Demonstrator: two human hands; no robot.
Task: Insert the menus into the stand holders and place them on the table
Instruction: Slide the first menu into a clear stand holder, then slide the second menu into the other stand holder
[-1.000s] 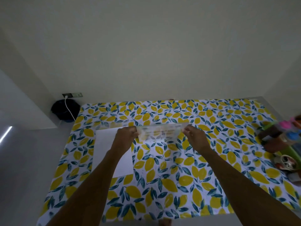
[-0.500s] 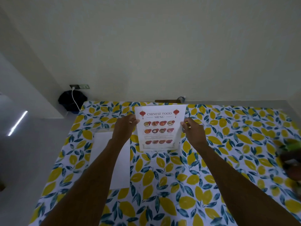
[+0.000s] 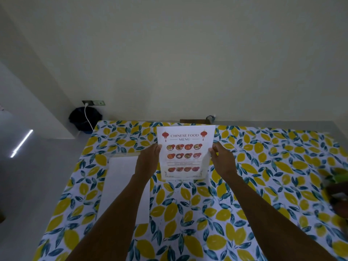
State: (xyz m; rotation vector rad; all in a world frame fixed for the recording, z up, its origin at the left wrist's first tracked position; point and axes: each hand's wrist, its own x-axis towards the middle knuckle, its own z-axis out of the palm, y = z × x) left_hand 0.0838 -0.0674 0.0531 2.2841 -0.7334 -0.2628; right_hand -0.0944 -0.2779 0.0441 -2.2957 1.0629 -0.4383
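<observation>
A white "Chinese Food Menu" sheet (image 3: 185, 152) stands upright above the lemon-print tablecloth (image 3: 244, 185), near the table's far middle. It appears to sit in a clear stand holder, whose lower edge shows faintly near the cloth. My left hand (image 3: 148, 161) grips the menu's left edge. My right hand (image 3: 222, 161) grips its right edge. A stack of blank-side white sheets (image 3: 120, 185) lies flat on the cloth to the left, partly under my left forearm, with a clear holder edge at its far end.
Blurred coloured objects (image 3: 337, 193) sit at the table's right edge. A dark bin (image 3: 84, 118) with a white cable stands on the floor behind the table's left corner, below a wall socket (image 3: 93, 103). A small brown item (image 3: 194, 121) lies by the wall.
The clear holder was held flat and edge-on a second ago; both hands have tipped it upright, so the menu now faces me, and moved it slightly farther away.
</observation>
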